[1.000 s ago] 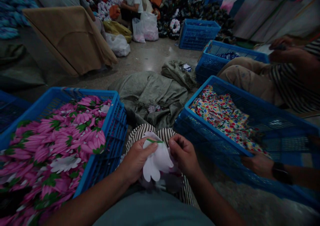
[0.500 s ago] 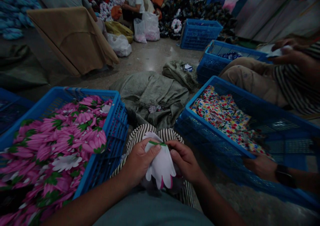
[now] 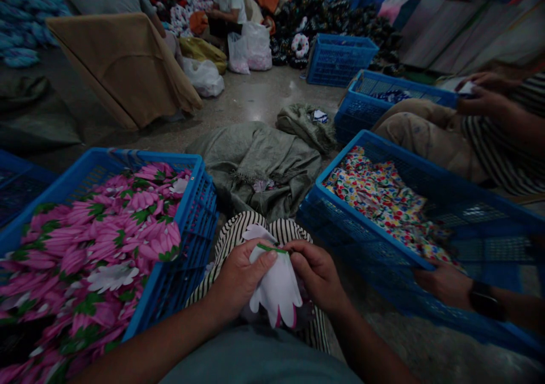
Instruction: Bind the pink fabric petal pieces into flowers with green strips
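Over my lap, a white petal-shaped fabric piece (image 3: 279, 290) with pink edges and a green top edge hangs between my hands. My left hand (image 3: 244, 276) is closed on its upper left part, thumb lying on the white face. At the top right corner, the fingers of my right hand (image 3: 313, 268) pinch the green edge. Another pale petal piece (image 3: 258, 232) lies just behind, on my striped trousers. To my left stands a blue crate (image 3: 198, 165) full of pink and green petal pieces (image 3: 114, 233), one of them white side up.
At my right is a blue crate (image 3: 317, 188) of flower-print fabric (image 3: 378, 197); a person's hand (image 3: 445, 285) with a watch grips its rim. Another person's hands (image 3: 481, 92) hold something white. Grey-green sacks (image 3: 259, 151) lie ahead, and a brown-covered panel (image 3: 114, 60) stands at far left.
My hands and the white piece have shifted slightly, the piece a little down and to the right. The seated person's hands at right have moved closer together around the white thing.
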`<state>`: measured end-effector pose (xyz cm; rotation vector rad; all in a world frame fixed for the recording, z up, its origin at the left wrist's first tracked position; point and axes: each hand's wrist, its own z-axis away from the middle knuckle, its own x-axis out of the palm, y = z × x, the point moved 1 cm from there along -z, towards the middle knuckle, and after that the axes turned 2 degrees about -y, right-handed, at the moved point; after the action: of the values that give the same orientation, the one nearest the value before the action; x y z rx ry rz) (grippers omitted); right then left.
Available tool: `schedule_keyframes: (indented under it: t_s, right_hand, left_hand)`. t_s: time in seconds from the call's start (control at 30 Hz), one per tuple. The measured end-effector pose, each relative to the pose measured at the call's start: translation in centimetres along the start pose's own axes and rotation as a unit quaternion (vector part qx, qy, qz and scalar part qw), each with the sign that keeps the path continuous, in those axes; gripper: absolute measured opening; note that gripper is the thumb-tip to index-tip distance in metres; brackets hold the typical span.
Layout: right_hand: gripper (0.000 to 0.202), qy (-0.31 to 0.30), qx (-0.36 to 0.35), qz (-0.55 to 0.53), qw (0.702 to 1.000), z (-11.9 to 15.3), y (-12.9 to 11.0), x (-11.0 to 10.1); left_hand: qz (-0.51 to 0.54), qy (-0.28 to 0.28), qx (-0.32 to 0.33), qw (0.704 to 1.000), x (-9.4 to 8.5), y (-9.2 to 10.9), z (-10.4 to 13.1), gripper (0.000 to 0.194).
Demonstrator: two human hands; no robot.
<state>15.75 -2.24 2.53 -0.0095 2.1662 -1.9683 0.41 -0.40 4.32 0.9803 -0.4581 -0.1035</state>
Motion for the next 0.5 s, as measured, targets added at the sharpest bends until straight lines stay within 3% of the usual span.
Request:
schedule_keyframes:
  t_s: [0.2,0.37,0.5]
  right_hand:
    - [0.023,0.096,0.082,-0.114,0.986,0.9,1.5,0.1]
    - [0.026,0.036,0.112,-0.142,0.983,2.9,2.5,0.1]
    - [0.022,0.021,0.042,-0.046,0.998,3.7,2.2,0.3]
  left_hand:
    - [0.085,0.027,0.005,0.996,0.0,-0.3,-0.2,0.013]
    - [0.139,0.094,0.025,0.985,0.0,-0.3,-0.7,0.015]
    - [0.141,0.124,0.043,0.981,0.2,-0.1,-0.8,0.02]
